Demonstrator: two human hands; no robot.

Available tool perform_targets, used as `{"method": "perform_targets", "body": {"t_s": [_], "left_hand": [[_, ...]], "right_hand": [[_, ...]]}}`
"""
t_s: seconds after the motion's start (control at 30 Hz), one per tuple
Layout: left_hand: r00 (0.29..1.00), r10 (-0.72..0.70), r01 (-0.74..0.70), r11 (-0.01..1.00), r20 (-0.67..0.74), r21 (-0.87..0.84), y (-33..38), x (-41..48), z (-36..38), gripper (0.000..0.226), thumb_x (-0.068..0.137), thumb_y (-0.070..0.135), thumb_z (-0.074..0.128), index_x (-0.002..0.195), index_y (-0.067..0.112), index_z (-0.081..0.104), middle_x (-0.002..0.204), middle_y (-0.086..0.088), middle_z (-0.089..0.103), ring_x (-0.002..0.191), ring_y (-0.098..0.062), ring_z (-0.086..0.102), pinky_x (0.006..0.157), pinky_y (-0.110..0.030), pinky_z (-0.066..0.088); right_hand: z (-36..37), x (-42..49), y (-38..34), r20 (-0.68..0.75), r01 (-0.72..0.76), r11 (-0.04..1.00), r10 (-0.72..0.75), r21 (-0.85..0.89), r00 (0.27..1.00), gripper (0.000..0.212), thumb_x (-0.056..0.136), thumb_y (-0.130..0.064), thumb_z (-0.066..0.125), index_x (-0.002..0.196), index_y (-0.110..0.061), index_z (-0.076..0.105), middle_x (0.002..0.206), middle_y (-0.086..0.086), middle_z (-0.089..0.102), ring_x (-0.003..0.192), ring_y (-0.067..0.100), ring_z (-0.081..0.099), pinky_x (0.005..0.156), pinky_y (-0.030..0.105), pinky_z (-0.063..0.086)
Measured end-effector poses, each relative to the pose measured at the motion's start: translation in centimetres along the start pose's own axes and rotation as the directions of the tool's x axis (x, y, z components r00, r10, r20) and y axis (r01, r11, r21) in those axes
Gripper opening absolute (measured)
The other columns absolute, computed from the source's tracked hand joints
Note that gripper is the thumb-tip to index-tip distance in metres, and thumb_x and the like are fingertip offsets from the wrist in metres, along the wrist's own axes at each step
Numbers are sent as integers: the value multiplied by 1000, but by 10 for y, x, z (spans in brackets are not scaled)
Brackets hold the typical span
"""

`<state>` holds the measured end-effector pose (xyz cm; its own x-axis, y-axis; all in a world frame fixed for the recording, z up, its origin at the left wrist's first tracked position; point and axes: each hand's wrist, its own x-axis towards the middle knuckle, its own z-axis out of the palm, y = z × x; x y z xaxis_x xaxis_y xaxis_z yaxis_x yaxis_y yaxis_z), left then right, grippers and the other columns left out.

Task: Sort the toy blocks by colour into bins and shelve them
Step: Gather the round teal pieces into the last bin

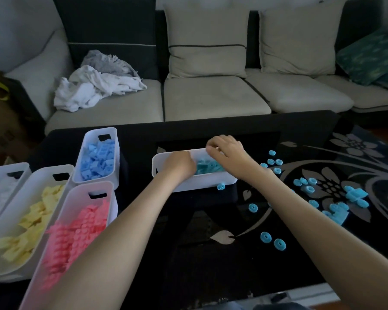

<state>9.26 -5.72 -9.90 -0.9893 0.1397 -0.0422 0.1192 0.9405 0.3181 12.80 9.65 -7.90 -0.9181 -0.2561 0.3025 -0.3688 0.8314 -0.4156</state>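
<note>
looking across a dark glass counter (211, 253) toward a grey sofa (211, 99) and a heap of laundry (94, 86) in a dim room.

keeping four filled bins side by side at the counter's left edge: the white-piece bin (9, 165), the yellow bin (52, 170), the pink bin (112, 186) and the blue bin (99, 130). probably parking finished colours there, clear of the working area.

working on turquoise at the moment. reaching the left hand (179, 163) down into the middle bin (195, 183) and burying its fingers among the turquoise blocks (211, 166). hiding them that way, so not telling whether spread or pinching.

curling the fingers of the right hand (227, 149) over the far right corner of the same bin. seemingly gripping the rim there and steadying the bin against the other hand's pushing. not showing whether also pinching a block.

leaving many loose turquoise pieces (266, 237) scattered on the counter to the right, near the right forearm, with a single ring (221, 186) lying just beside the bin's near wall. likely standing the middle bin crosswise and close to that scatter for keeping each reach short.

judging the sorting as nearly finishing, with shelving not yet starting.
</note>
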Motion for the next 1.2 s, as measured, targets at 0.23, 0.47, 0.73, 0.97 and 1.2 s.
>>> {"method": "perform_targets", "body": {"t_s": [0.23,0.47,0.73,0.97,1.2], "left_hand": [[996,74,-75,997,55,19,-32,-18,-6,32,95,17,33,105,14,63,103,-2,65,88,-18,58,79,-28,43],[971,181,-169,981,153,-91,-36,-53,-22,44,101,19,32,143,27,38,141,-4,47,103,-16,57,77,-23,42],[922,358,-342,931,148,-127,-22,-59,-13,46,101,12,27,138,28,47,147,4,42,123,-17,49,101,-27,38],[990,66,-82,988,124,133,-29,-54,-21,40,96,19,30,114,20,65,119,-3,60,105,-20,56,93,-34,47],[996,85,-85,996,0,6,-36,-72,-30,31,98,19,37,123,13,54,120,-6,59,96,-19,60,81,-33,51]], "right_hand": [[3,-65,-1,186,422,732,-385,-535,904,38,73,-9,67,107,-14,51,92,4,54,75,22,57,51,31,47],[16,-79,5,271,436,685,-342,-584,900,61,62,3,70,116,-14,49,93,6,57,73,22,58,47,31,49],[17,-79,4,390,298,851,-122,-431,913,19,98,-17,39,114,-13,48,110,3,53,103,19,53,75,26,40],[-5,-55,-23,-52,81,996,-83,-45,995,22,98,-23,43,114,-12,55,109,1,56,91,14,53,78,34,49],[6,-33,-17,22,-161,958,171,-238,985,38,100,-26,28,135,-19,42,127,3,53,116,22,40,96,38,26]]}}
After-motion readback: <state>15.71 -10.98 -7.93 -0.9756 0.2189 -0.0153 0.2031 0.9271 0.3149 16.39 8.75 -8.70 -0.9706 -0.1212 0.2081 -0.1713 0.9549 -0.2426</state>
